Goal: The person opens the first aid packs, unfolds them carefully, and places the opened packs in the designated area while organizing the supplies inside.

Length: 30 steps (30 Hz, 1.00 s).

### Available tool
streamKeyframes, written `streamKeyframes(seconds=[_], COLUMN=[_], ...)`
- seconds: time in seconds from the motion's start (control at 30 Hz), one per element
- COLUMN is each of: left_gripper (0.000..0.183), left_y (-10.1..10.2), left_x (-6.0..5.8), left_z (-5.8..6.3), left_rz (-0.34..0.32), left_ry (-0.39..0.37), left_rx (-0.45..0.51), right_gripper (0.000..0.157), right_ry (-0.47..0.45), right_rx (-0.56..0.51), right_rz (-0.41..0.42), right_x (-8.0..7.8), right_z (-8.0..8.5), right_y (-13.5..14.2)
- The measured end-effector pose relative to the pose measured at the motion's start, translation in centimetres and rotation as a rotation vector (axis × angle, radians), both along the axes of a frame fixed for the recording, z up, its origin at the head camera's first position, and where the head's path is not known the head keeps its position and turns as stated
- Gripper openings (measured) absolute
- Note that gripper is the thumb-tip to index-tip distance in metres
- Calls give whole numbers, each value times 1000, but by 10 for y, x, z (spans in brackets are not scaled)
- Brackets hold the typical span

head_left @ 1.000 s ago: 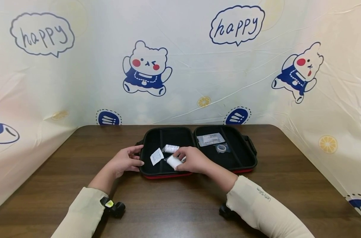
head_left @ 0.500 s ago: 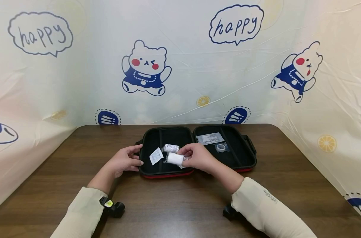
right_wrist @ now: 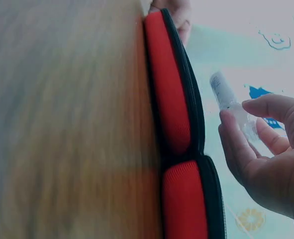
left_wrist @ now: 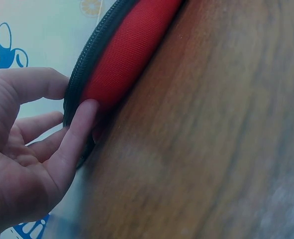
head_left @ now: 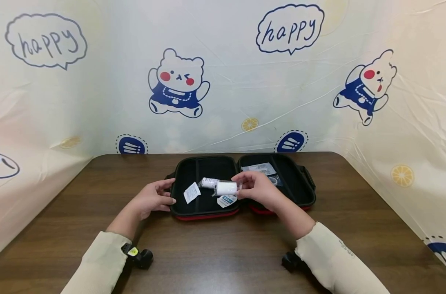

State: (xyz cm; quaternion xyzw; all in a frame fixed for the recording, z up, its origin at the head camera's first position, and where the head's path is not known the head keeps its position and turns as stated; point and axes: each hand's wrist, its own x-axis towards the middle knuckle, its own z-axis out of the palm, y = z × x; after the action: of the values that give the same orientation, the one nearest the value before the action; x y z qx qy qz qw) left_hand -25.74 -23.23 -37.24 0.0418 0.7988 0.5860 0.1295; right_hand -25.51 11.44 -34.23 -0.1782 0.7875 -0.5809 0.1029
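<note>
A black-lined case with a red shell (head_left: 207, 218) lies unfolded on the table. My left hand (head_left: 149, 201) holds its left edge; in the left wrist view the thumb (left_wrist: 82, 119) presses the red side and a fingertip meets the zippered rim. Above the left half, my right hand (head_left: 257, 188) pinches a white bandage roll (head_left: 226, 188) in a clear wrapper by its right end. A second wrapped white roll with print (head_left: 210, 183) is just left of it. Below the held roll lies a white packet with blue print (head_left: 227, 201); a small white packet (head_left: 192, 192) lies farther left.
The case's right half (head_left: 300, 196) holds a flat pale packet (head_left: 260, 168) and a tape ring in a clear bag (head_left: 275, 180), partly behind my right hand. A black handle (head_left: 306, 178) is on the right side. A printed cloth (head_left: 226, 81) hangs behind the table (head_left: 208, 253).
My right hand has lifted the bandage roll and moved it right and away from me, uncovering the blue-printed packet. The left hand keeps its place on the case edge.
</note>
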Motion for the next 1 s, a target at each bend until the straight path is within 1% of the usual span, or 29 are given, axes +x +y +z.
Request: streamKeyframes(seconds=[0.1,0.2,0.3,0.43,0.6,0.73,1.0], left_gripper=[78,78,78,78,78,78,78], left_y=[1,2,2,1,0,0,0], left_x=[1,1,2,1,0,-1,0], left_z=[1,3,4,4,2,1,1], left_rz=[-5,-12,-20,-9,-8,-10,-11], left_ry=[0,3,3,-5,-10,-12,-20], left_rx=[-3,-3,-5,-2,2,6,3], right_gripper=[43,44,41,37,37,38,39], right_ry=[-24,-23,-14,7,20,21,27], right_rx=[-62,-80,-73,-32,2,-5,-5], right_rz=[24,24,14,17,61,93,116], right_x=[-1,-3,-6,-10,-15,-18,-23], right_z=[2,5,8,10,10,10,14], right_y=[9,19,29,42,60,72,96])
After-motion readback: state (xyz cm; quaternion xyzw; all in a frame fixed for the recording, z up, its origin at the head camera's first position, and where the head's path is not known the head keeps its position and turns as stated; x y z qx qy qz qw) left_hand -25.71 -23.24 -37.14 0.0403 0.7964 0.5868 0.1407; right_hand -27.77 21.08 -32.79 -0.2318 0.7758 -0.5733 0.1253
